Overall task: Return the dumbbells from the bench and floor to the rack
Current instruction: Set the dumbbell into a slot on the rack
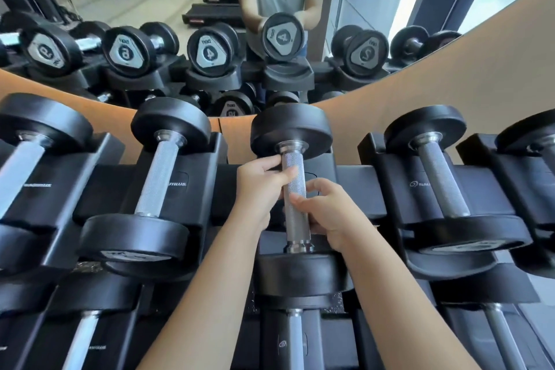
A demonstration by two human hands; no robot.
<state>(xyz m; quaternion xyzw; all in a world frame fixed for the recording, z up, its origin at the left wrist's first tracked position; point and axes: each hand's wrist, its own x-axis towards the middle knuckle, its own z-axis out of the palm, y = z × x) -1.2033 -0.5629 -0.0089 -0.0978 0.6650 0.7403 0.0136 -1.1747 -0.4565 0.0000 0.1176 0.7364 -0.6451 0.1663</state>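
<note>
A black dumbbell [292,131] with a knurled silver handle is held over the middle cradle of the black rack [354,186]. My left hand [258,189] grips the handle near its far head. Lower on the same handle, my right hand [330,213] holds it from the right side. The near head hangs just above the rack's front edge. In the mirror behind the rack the far head shows a reversed "4".
Other dumbbells fill the neighbouring cradles, one to the left [150,186] and one to the right [441,180]. A lower tier of dumbbells [295,336] lies beneath. The mirror [180,3] shows a person, treadmills and a window.
</note>
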